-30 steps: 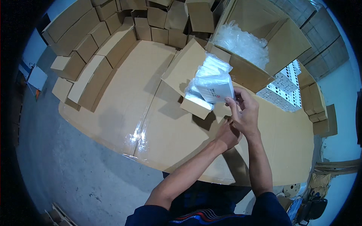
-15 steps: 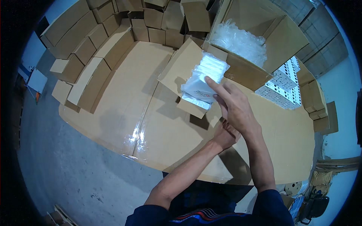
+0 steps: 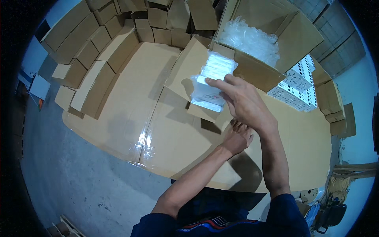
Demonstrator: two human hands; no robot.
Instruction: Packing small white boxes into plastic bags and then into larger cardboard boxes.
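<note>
Head: right hand (image 3: 244, 103) grips crinkly clear-wrapped white pack (image 3: 211, 83) w/ fingers.

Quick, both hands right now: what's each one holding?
Left hand: pressed on the small cardboard box, partly hidden; grip cannot be told.
Right hand: closed on a clear-wrapped white packet, held over that box.

A big open box (image 3: 272, 51) of plastic bags (image 3: 248, 39) stands behind the table (image 3: 130, 114); small boxes (image 3: 90, 59) line its left.
</note>
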